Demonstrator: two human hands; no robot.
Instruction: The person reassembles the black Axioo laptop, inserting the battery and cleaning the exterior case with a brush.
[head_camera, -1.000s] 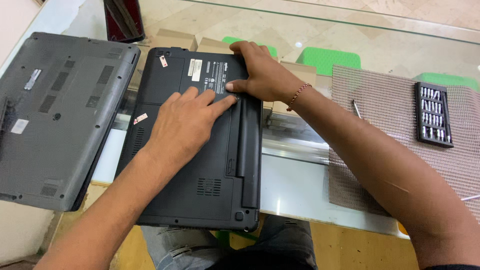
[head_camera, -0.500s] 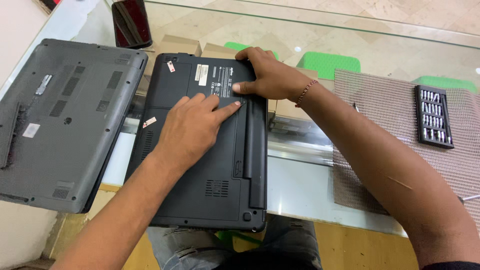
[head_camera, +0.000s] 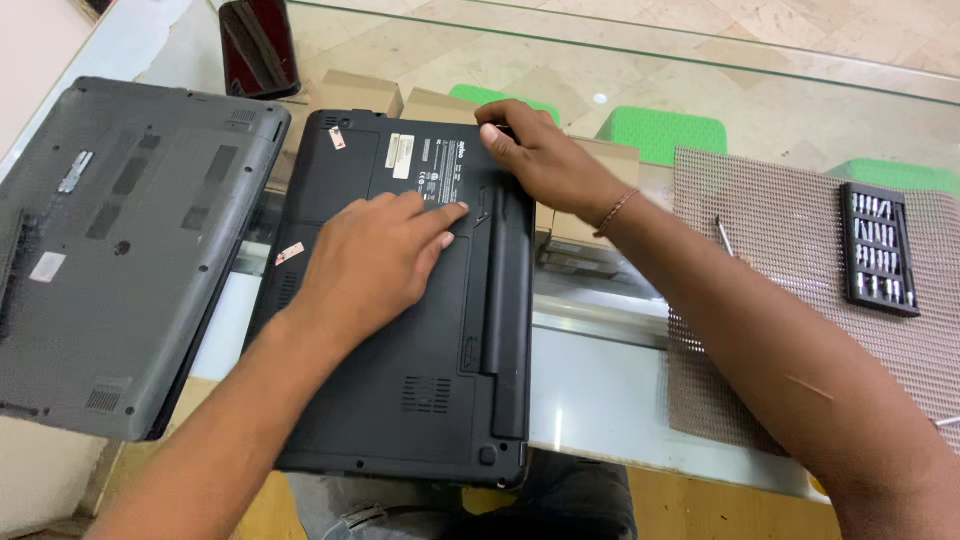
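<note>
Black laptop (head_camera: 400, 330) upside down on the glass table (head_camera: 600, 390), matte plastic underside up, long axis running away from the body — long battery bar (head_camera: 508, 310) along its right edge. Left hand (head_camera: 375, 255) flat on the base, fingers together and extended toward the battery; right hand (head_camera: 540, 160) curled over the far right corner, fingertips pressed on the edge, gripping nothing loose. Alongside: grey laptop (head_camera: 110, 260) left, brown mesh mat (head_camera: 800, 300) with black bit case (head_camera: 878, 248) right.

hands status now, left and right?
Left hand: open, flat on the black laptop underside.
Right hand: fingers curled on the laptop's far edge.
</note>
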